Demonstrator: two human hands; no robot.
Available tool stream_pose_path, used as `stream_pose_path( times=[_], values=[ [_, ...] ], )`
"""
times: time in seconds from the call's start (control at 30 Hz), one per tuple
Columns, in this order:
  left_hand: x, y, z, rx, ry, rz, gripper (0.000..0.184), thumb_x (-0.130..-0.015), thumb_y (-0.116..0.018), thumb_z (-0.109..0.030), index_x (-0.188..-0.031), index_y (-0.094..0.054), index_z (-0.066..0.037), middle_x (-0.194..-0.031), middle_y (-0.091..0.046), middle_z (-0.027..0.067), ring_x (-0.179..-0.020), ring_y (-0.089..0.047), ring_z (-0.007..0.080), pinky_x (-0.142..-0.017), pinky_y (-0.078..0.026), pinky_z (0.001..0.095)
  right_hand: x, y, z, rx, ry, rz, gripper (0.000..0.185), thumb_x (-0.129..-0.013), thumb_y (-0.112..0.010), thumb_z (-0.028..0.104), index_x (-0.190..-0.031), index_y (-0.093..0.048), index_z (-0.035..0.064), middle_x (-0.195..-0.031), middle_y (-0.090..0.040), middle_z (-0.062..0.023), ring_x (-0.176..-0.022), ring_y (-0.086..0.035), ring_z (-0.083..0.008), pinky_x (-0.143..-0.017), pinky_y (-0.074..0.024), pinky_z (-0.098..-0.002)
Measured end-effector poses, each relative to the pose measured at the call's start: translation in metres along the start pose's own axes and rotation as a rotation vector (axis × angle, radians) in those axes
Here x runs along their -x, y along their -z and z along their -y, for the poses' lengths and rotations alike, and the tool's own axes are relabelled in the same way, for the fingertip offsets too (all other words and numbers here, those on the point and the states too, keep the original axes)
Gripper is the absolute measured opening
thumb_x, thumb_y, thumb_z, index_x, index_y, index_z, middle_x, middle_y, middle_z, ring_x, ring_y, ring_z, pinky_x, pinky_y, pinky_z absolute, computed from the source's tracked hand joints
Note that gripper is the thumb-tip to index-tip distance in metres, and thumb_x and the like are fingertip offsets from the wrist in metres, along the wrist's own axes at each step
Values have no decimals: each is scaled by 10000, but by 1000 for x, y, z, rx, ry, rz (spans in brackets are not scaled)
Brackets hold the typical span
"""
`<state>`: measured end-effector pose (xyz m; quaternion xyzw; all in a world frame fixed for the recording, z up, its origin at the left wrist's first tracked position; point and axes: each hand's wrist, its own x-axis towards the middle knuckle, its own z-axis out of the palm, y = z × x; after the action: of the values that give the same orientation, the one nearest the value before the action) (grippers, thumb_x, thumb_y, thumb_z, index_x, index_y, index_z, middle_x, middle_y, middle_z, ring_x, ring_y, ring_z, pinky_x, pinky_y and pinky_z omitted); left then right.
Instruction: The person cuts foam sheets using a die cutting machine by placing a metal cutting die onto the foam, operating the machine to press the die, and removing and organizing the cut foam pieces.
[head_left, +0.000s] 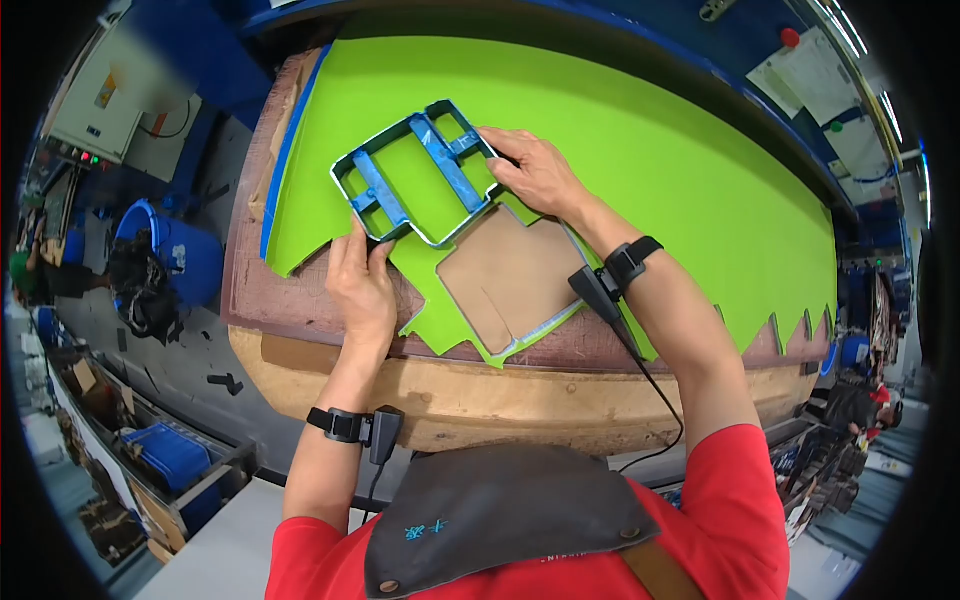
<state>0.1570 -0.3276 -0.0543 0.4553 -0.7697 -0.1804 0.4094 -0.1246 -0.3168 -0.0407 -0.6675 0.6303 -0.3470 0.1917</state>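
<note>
A cutting die [440, 163] with a steel outline and blue crossbars lies tilted on a bright green sheet [660, 160]. My left hand [362, 285] pinches its lower left corner between thumb and fingers. At the upper right side, my right hand [535, 172] grips the die's edge, fingers over the rim. Just below the die, a cut opening in the sheet exposes a brown surface [510, 270]. Narrow green strips border that opening.
The sheet covers a worn reddish board [265, 290] with a wooden front edge [480, 400]. A blue machine beam [640, 50] spans the back. At left stand a blue bucket [185, 255] with dark scraps and a control box [95, 100]. Wrist straps carry cables.
</note>
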Motion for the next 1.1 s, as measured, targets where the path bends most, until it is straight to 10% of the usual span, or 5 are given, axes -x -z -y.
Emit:
stream_pose_path(
  times=[0.83,0.93,1.1],
  values=[
    [3,-4,4,-40,-26,18,575,-825,-713,79,-1378,-565,13,-1099,-648,221,-976,-659,387,-818,-529,440,-3,2,-15,-13,-40,43,491,-1014,-529,313,-1402,-569,14,-1425,-591,-167,-1317,-544,-322,-1127,-406,-391],
    [7,-8,6,179,84,-41,643,-874,-715,54,-1472,-488,-12,-1056,-671,177,-884,-690,219,-750,-555,340,-6,4,-24,-556,-178,24,534,-1070,-468,396,-1426,-546,7,-1465,-569,-116,-1374,-500,-225,-1171,-354,-332],
    [7,-6,9,64,22,-2,626,-852,-726,57,-1441,-528,-15,-1063,-669,186,-886,-674,263,-766,-544,363,-2,2,-18,-513,-166,76,524,-1035,-542,353,-1435,-538,13,-1457,-573,-134,-1359,-515,-261,-1153,-380,-357]
  ],
)
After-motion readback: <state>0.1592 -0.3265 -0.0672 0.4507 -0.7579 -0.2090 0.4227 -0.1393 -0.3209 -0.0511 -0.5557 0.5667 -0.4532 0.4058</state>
